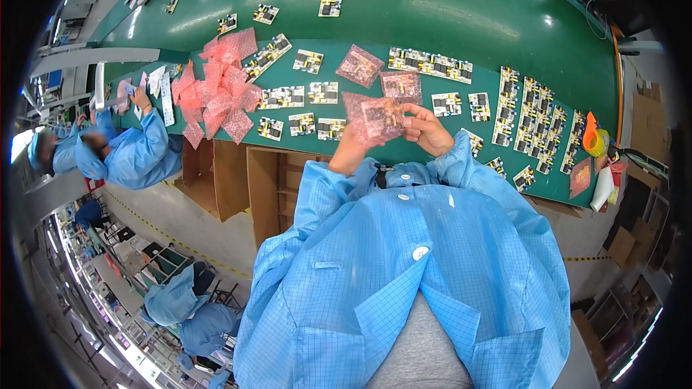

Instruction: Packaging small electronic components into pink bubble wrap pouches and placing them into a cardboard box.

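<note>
Both hands hold a pink bubble bag (376, 117) with a small circuit board inside, above the near edge of the green table (432, 14). My left hand (351, 145) grips the bag from below and behind. My right hand (427, 128) pinches its right edge. Another filled pink bag (401, 86) lies on the table just beyond it, and a third (358, 65) lies further back. Both sleeves are light blue.
A heap of empty pink bags (216, 90) lies at the left. Several loose circuit boards (299, 97) lie ahead, and rows of boards (533, 119) at the right. An orange tape dispenser (594, 135) sits at the far right. A co-worker in blue (133, 151) works at the left. Cardboard boxes (238, 173) stand under the table.
</note>
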